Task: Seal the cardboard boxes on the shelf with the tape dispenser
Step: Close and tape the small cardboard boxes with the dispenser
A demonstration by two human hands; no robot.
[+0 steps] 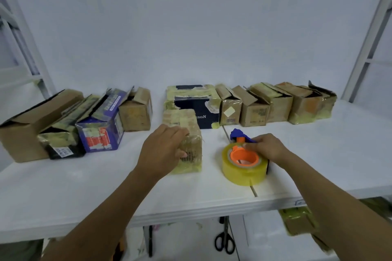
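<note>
Right hand (268, 149) is gripping the tape dispenser (244, 161) on the shelf (106, 186) front, probably by its half-hidden blue handle (236, 133), likely rigid and light, while left hand (164, 150) is clamping the small taped box (192, 131) just beside it, probably light, slick, crushable, best held by edges.

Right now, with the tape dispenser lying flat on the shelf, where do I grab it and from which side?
Take the tape dispenser by its blue frame, coming from the right and above. The roll lies flat with its orange hub up and fills the near-left side, so only the frame gives a narrow part to close round. The right hand grips there.
</note>
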